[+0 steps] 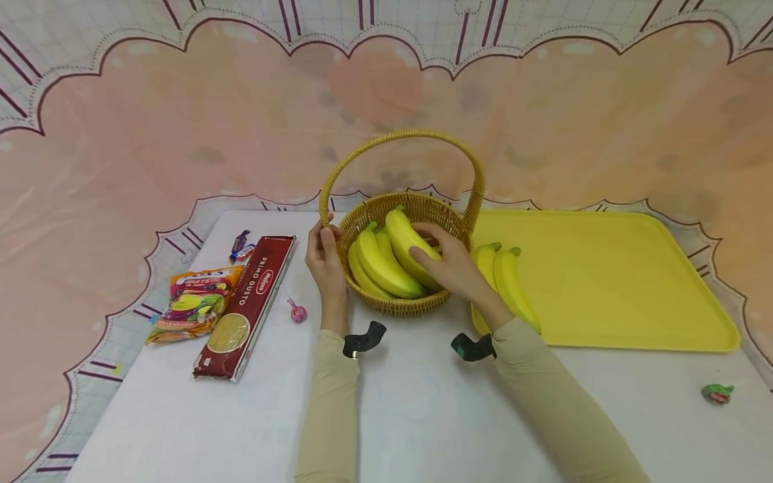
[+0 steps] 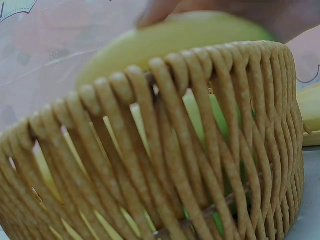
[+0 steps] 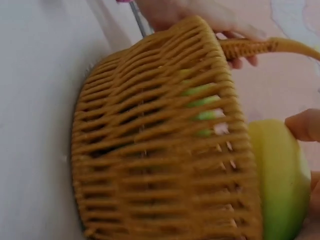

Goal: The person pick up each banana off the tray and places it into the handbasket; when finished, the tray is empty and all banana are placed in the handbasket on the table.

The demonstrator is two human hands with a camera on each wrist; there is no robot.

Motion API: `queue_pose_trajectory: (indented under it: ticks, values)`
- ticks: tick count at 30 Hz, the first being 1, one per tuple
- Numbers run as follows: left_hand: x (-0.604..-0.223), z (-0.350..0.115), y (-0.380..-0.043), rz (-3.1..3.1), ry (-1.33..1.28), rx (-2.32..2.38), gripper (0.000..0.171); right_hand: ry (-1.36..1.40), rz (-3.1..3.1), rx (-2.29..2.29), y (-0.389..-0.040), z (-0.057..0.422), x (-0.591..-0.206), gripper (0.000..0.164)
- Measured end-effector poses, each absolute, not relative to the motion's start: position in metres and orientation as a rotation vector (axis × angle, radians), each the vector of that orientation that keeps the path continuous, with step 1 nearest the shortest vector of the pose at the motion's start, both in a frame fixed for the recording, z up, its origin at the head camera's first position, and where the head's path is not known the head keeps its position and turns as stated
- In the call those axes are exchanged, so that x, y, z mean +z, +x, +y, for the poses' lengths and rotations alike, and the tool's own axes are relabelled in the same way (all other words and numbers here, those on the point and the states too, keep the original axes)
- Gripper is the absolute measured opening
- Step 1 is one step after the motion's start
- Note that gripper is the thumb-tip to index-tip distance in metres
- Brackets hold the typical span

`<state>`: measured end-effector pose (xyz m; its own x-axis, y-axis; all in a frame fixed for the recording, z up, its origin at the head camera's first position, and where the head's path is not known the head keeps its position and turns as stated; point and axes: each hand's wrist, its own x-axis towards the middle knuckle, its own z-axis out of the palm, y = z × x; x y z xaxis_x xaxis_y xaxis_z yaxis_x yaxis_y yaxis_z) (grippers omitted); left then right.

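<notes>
A woven wicker basket with a tall arched handle stands at mid-table. My left hand grips the foot of that handle on the left side, as the right wrist view also shows. With my right hand I hold a yellow banana by its upper side, thumb and fingers across it, inside the basket's right half. Several other bananas lie in the basket to its left. In the left wrist view, the held banana shows above the woven rim; its lower end is hidden.
A yellow tray lies on the right, two bananas on its left edge. To the left are a red spaghetti pack, an orange fruit candy bag and small wrapped candies. A pink lollipop lies nearer the basket, a green-wrapped candy front right.
</notes>
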<state>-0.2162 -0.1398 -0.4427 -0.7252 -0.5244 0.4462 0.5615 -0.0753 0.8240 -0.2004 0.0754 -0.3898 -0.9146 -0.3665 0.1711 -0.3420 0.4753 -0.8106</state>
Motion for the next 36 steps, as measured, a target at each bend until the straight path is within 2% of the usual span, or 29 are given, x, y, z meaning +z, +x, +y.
queue_pose_trajectory:
  ticks: [9,18,23,28,36]
  values:
    - [-0.445,-0.138,-0.213,-1.44,-0.044,-1.902,0.042,-0.591,2.724,-1.219,-0.215,0.051,-0.402,0.053]
    - [-0.442,-0.138,-0.214,-1.426,-0.047,-1.926,0.042,-0.628,2.668,-1.167,-0.214,0.028,-0.398,0.06]
    - [-0.44,-0.137,-0.215,-1.426,-0.039,-1.965,0.036,-0.634,2.684,-1.139,-0.213,0.021,-0.398,0.059]
    - [-0.438,-0.137,-0.213,-1.444,-0.026,-1.971,0.028,-0.595,2.682,-1.234,-0.213,0.027,-0.4,0.056]
    - [-0.419,-0.138,-0.199,-1.475,-0.037,-1.954,0.028,-0.592,2.779,-1.496,-0.203,0.066,-0.393,0.04]
